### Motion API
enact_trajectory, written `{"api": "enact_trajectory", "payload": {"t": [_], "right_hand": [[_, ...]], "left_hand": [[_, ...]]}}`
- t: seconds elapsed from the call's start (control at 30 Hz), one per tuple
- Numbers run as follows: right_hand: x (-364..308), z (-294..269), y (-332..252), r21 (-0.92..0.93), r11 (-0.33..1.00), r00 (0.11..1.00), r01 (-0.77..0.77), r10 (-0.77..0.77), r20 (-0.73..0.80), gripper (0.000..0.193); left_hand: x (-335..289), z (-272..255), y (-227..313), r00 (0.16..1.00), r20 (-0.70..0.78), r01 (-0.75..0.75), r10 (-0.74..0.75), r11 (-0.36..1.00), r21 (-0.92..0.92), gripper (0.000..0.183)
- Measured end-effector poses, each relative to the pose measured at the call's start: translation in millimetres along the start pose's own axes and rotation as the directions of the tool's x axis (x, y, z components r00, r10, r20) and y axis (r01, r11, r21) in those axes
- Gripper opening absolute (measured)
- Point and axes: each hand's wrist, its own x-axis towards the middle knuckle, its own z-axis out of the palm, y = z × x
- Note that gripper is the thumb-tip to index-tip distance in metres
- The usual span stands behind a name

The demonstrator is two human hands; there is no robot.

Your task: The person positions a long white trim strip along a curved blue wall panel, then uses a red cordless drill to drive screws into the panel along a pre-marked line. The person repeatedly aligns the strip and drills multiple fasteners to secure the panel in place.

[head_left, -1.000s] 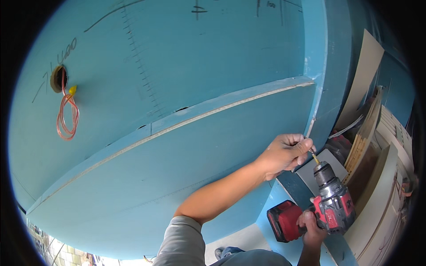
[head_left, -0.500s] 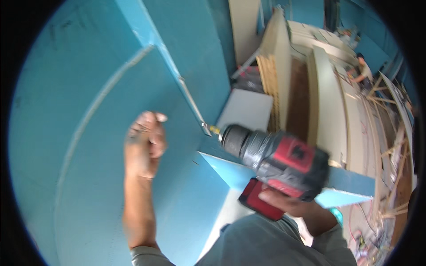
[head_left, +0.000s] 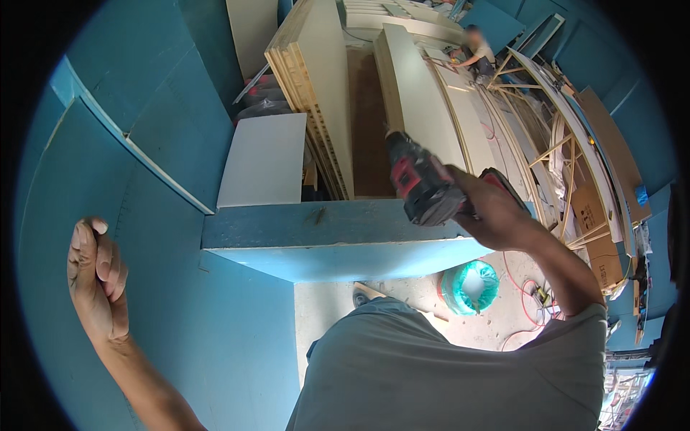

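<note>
My right hand (head_left: 492,215) grips a red and black cordless drill (head_left: 425,183) above the right part of a blue ledge (head_left: 316,224). The drill's nose points away from me, toward the stacked panels; a bit cannot be clearly made out. At the far left, my left hand (head_left: 99,280) is raised in front of a blue wall panel (head_left: 172,309). Its fingers are curled with the thumb pressed against them, and whatever they may hold is hidden. A pale strip (head_left: 162,169) runs along the wall's seam down to the ledge.
Behind the ledge stand a white board (head_left: 262,161) and upright stacked panels (head_left: 316,93). A bucket with a green liner (head_left: 471,287) sits on the floor near a red hose (head_left: 528,302). Timber framing (head_left: 553,151) lines the right. Another person (head_left: 478,54) crouches far back.
The view has swung right. The drill has moved from the seam strip's lower end to above the ledge, now pointing away. My left hand stays curled, now farther left in view.
</note>
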Motion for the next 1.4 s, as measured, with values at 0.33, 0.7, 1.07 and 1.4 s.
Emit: {"api": "enact_trajectory", "payload": {"t": [0.33, 0.7, 1.07, 1.4], "right_hand": [[13, 83, 61, -0.373, 0.928, 0.999, 0.021, -0.001, 0.053, 0.063], [19, 112, 58, -0.4, 0.916, 0.997, -0.037, 0.063, 0.052, 0.055], [19, 103, 39, -0.33, 0.943, 0.993, -0.04, 0.075, 0.093, 0.083], [57, 146, -131, 0.24, 0.919, 0.942, 0.313, -0.27, -0.198, 0.048]], "left_hand": [[4, 1, -4, 0.999, -0.01, 0.049, -0.048, 0.997, 0.052, 0.024], [-7, 9, 8, 0.994, -0.09, 0.064, -0.058, 0.995, 0.071, 0.026], [-14, 5, 47, 1.0, -0.003, -0.012, 0.012, 0.999, 0.045, 0.027], [-10, 0, 55, 0.995, 0.098, -0.029, 0.037, 0.996, -0.084, 0.028]]}}
